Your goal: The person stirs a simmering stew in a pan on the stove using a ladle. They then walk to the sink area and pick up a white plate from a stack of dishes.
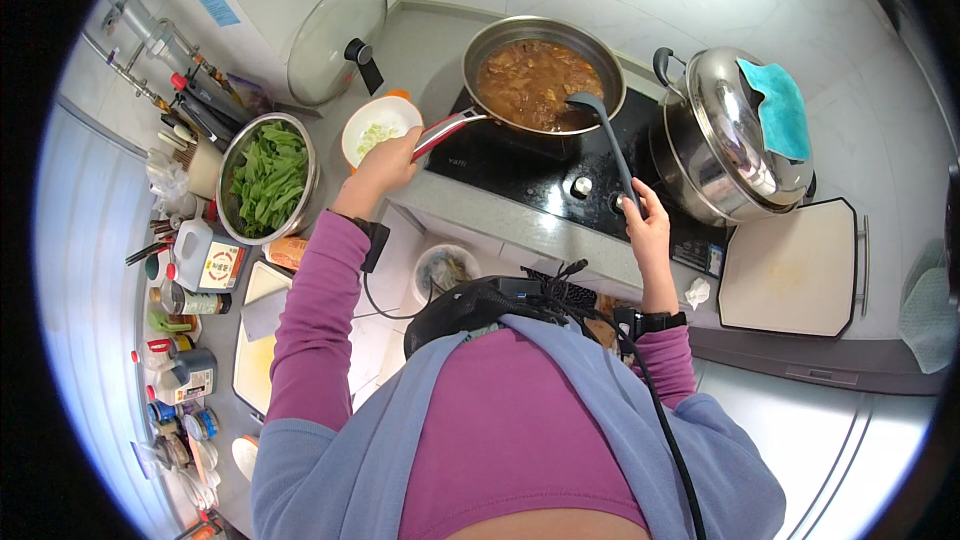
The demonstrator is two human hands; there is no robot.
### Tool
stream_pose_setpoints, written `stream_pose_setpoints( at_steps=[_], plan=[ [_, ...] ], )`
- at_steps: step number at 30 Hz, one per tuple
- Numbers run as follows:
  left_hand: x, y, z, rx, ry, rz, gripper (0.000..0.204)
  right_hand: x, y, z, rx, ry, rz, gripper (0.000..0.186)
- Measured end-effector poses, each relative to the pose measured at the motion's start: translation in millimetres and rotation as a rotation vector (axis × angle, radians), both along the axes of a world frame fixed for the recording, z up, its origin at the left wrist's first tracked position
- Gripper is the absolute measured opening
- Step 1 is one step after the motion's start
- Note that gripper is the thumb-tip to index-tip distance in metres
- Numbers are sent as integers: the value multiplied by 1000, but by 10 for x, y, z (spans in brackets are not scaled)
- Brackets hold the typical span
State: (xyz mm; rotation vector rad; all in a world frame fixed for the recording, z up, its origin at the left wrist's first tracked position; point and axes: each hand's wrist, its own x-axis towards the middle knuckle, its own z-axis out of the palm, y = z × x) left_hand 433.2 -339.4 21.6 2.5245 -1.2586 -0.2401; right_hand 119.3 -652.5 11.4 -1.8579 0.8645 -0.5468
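Observation:
A steel pan [600, 52] holding brown stew with chunks stands on the black cooktop [510, 175]. My left hand [385, 165] grips the pan's red and silver handle [447, 130] at its near end. My right hand [645, 215] holds the long handle of a grey spatula [605, 140], whose blade rests inside the pan at its right edge, touching the stew.
A large lidded steel pot [735, 140] with a teal cloth [778, 108] on top sits right of the pan. A white cutting board [795, 270] lies nearer right. Left are a white bowl [375, 130], a steel bowl of greens [268, 178], a glass lid [335, 40] and several bottles.

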Motion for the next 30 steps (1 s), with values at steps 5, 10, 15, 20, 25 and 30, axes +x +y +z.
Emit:
stream_pose_setpoints(
  at_steps=[5, 10, 15, 20, 25, 30],
  plan=[
    [-17, -5, 21, 3, 13, 10, 48, -6, -16, -53, -14, -45, 17, 40],
    [3, -5, 7, 23, 2, 10, 49, 5, -6, -7, -57, -35, 10, 41],
    [0, 5, -1, 6, 14, -2, 50, 20, 23, 59, -20, 38, -25, 44],
    [-5, 13, -3, 11, 2, 5, 50, 16, 28, 122, -265, 41, 46, 43],
    [11, 11, -25, -4, 4, 5, 48, 118, -106, 251, -480, 69, 67, 37],
    [16, -3, -14, 21, 22, 22, 48, 553, -435, 462, -434, 41, 135, 38]
  ],
)
